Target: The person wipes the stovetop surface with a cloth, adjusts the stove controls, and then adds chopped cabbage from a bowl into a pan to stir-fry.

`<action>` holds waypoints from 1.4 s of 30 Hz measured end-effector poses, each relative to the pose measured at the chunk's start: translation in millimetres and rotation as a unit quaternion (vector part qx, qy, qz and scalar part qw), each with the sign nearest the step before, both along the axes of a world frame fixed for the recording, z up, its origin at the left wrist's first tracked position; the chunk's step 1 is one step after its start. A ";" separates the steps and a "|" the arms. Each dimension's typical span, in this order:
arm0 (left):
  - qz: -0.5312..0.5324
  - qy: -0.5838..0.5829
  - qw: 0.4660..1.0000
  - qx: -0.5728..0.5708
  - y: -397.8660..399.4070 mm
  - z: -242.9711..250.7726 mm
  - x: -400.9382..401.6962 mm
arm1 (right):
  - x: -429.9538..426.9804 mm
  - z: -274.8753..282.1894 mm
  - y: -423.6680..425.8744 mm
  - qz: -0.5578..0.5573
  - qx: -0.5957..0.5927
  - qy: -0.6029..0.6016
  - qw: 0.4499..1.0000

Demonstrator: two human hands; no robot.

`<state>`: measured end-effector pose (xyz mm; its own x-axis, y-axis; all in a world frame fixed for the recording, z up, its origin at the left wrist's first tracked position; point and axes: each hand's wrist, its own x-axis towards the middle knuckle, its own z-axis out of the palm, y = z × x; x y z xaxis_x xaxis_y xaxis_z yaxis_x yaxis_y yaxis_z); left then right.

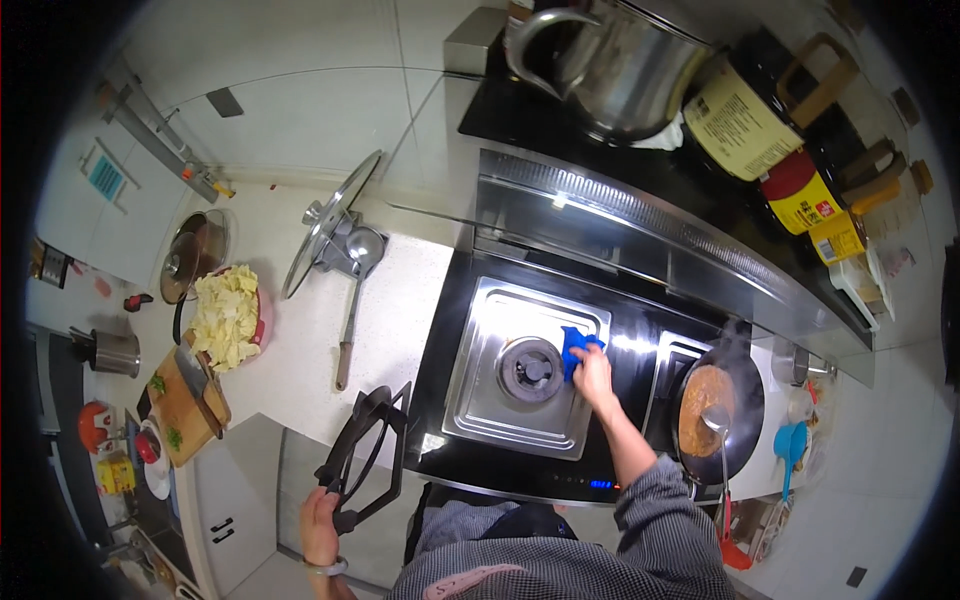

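Observation:
In my right hand (592, 375) is a bunched blue cloth (573, 346), pressed on the steel drip tray (487, 416) of the left gas burner. The round dark burner head (531, 370) sits just left of the cloth. My left hand (321, 517) grips a black pan support (382, 491), lifted off the hob and tilted on its side by the counter's front edge. Over the right burner stands a black wok (742, 442) of orange-brown food (697, 405), with steam rising. A ladle (716, 418) with a red handle end rests in it.
Left on the counter are a long-handled ladle (360, 277), an upright glass lid (330, 225), a heap of cut cabbage (225, 315), and a cleaver (193, 375) on a cutting board (169, 409). A range hood (637, 217) overhangs the hob's back, bearing a steel kettle (630, 67) and several containers.

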<state>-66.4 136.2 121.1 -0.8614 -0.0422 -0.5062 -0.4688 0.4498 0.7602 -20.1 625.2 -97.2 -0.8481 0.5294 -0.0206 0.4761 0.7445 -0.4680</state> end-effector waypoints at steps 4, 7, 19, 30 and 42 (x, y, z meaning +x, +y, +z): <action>0.039 -0.014 0.999 -0.003 -11.0 4.8 4.9 | -80.1 -8.9 17.8 0.053 -0.109 -0.040 0.992; 0.082 -0.017 0.996 0.014 -11.3 7.3 5.4 | -120.6 -4.8 -13.3 0.123 -0.128 -0.061 0.982; 0.067 -0.002 0.997 0.037 -20.8 3.0 -2.1 | -90.7 -15.8 -133.6 0.309 0.026 0.040 0.950; 0.023 0.002 0.999 0.046 -17.3 -5.5 -6.6 | 36.1 33.6 -114.5 -0.055 -0.617 0.087 0.780; 0.071 -0.067 0.994 0.041 -27.9 9.6 -0.3 | 56.8 5.5 -160.4 0.115 -0.063 -0.007 0.991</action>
